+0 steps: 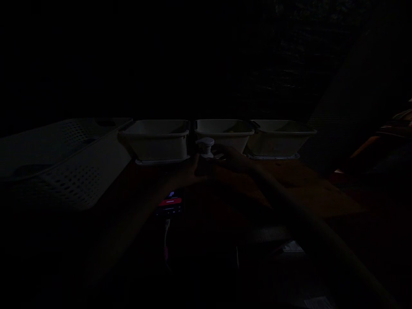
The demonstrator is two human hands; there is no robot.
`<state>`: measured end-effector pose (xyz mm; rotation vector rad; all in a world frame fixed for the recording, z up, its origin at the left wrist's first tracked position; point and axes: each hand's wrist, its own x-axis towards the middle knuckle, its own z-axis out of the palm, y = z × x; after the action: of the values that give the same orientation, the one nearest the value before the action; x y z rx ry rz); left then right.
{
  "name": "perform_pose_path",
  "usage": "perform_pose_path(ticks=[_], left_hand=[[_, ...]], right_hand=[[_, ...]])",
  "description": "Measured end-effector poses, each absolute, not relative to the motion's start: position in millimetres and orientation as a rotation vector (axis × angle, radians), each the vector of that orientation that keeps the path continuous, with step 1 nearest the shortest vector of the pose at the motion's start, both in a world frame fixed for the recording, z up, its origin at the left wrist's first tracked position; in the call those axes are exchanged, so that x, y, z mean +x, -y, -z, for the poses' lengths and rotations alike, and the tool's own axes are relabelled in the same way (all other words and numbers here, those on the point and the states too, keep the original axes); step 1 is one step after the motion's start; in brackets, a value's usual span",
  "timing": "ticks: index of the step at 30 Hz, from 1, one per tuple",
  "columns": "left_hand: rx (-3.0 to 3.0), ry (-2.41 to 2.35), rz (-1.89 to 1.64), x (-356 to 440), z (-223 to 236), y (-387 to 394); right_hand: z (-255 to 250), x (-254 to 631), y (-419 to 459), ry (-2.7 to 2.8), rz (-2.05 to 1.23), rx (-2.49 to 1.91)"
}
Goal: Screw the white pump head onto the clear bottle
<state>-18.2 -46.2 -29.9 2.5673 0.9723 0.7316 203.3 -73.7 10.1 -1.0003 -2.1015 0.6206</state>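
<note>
Bkgd nearly black; wooden counter [299,189] shows brown only in patches, so detail's ltd. Far L: big perforated plastic basket [107,174], contents too dim to ID. Next, L tub [156,146], pale plastic w/ flared rim, a flat pale edge under it. Nearer the camera lies a smartphone [170,201], screen lit w/ a red bar, white charging cable [165,236] running from its near end. L hand [193,169] comes in beside a white pump-top dispenser [207,146], which is approx. centre, upright, in front of the mid tub [233,139]; R hand [230,156] is on its other side, fingers toward the pump. Both hands' fingers look part-curled, but can't tell if either grips or just touches, b/c of the dark. Then R tub [277,146], same type. Far R, another person's arm [363,148], well apart. Progress: pump top's on, dispenser's up on the counter btwn both hands, so handling is prob. under way; nothing looks finished, & what's left can't be judged from this view.
</note>
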Motion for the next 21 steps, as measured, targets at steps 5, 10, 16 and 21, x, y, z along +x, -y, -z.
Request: perform_pose_path(ticks=[5,10,16,21], left_hand=[[2.613,-1.182,-0.549,-18,26,46],[2.608,-1.210,-0.517,-14,21,54],[2.636,-1.065,-0.592,-13,18,62],[2.624,-1.170,-0.394,-17,10,63]], right_hand=[[-22,189,54,2.161,-0.535,-0.952],[-4,187,46,2.109,-0.447,-0.988],[19,182,52,1.958,-0.332,-1.089],[24,182,49,1.933,-0.335,-1.012]])
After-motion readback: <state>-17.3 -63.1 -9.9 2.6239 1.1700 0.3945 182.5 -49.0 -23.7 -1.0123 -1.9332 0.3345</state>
